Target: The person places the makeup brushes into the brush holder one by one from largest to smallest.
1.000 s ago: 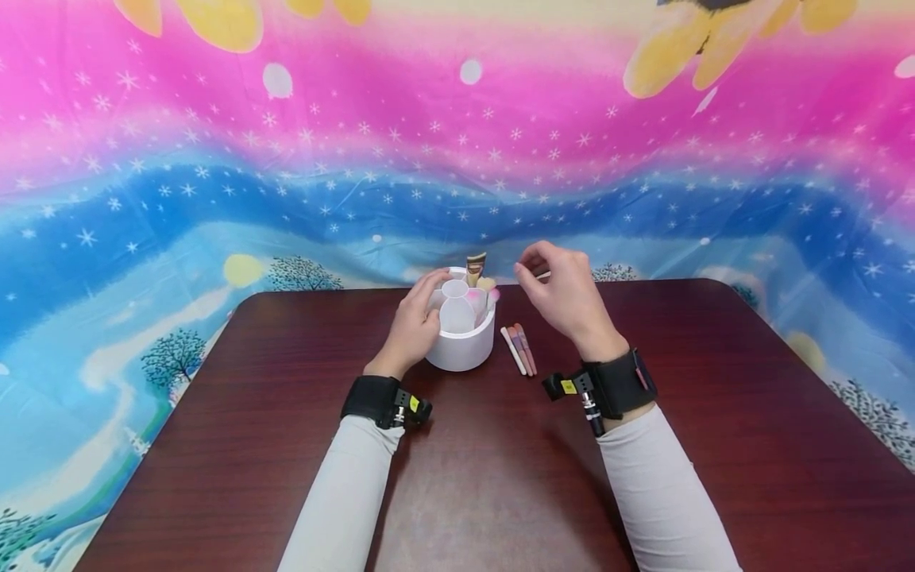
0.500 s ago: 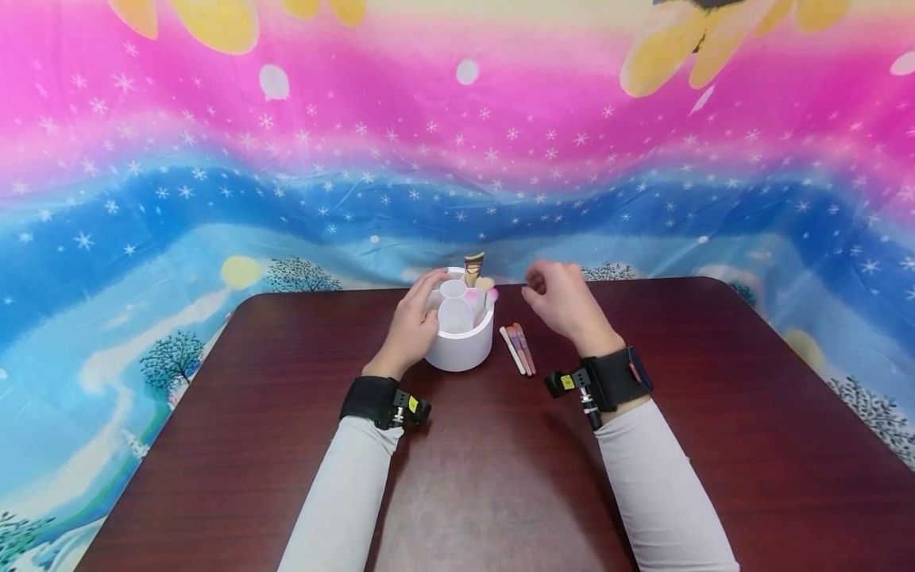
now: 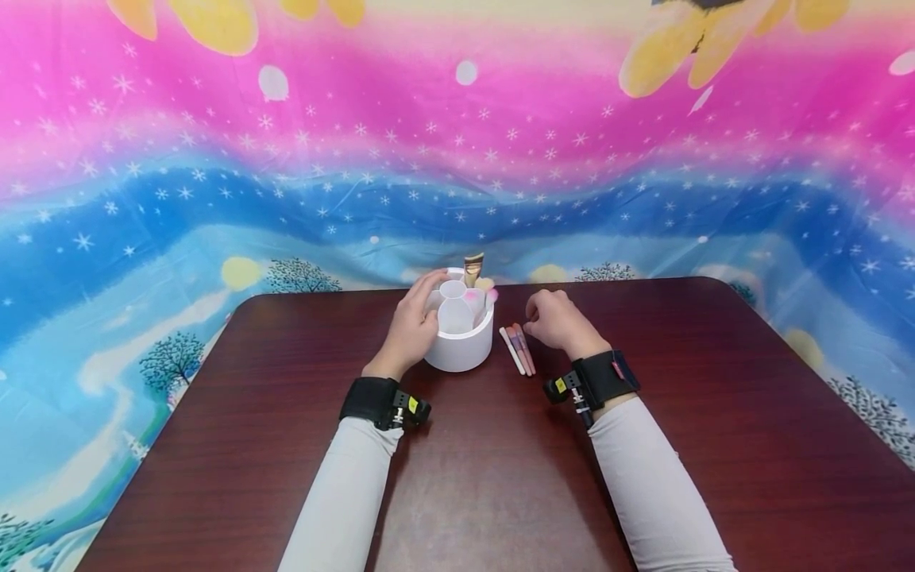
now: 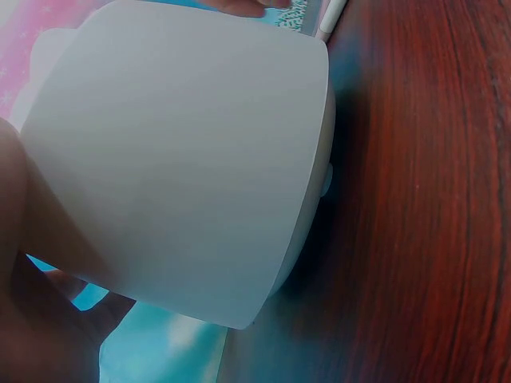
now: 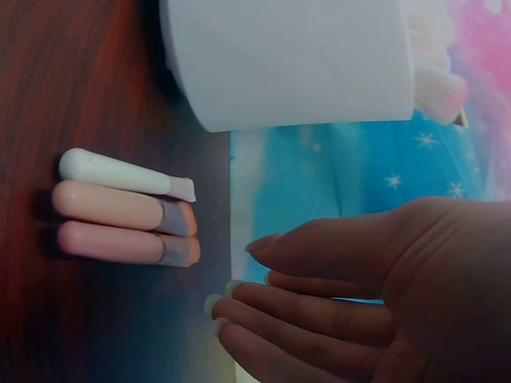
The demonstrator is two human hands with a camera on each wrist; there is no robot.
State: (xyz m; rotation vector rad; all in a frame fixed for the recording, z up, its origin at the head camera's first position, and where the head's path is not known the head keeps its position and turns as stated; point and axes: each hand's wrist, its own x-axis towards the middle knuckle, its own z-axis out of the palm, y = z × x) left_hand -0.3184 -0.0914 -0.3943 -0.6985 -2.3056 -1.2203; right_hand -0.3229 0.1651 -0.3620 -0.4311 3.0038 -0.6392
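A white round organizer with divided compartments [image 3: 461, 354] stands on the table, and my left hand [image 3: 406, 332] grips its left side, thumb toward the front. In the left wrist view its wall [image 4: 176, 159] fills most of the picture. Makeup brushes with pale and pink tips [image 3: 491, 297] and a gold-and-brown item [image 3: 472, 270] stick up from it. Right of it lie three short makeup brushes side by side: white [image 5: 116, 171], peach [image 5: 108, 205] and pink [image 5: 112, 243]. Just beyond their bristle ends my right hand [image 3: 561, 324] hovers, holding nothing, its fingers loosely extended.
The dark red-brown wooden table [image 3: 457, 477] has its far edge close behind the organizer. A colourful printed cloth [image 3: 457, 159] hangs behind and at both sides. Each wrist wears a black strap with a small camera.
My right hand has come down and toward the three brushes on the table. The left hand keeps its grip on the organizer, which has not moved.
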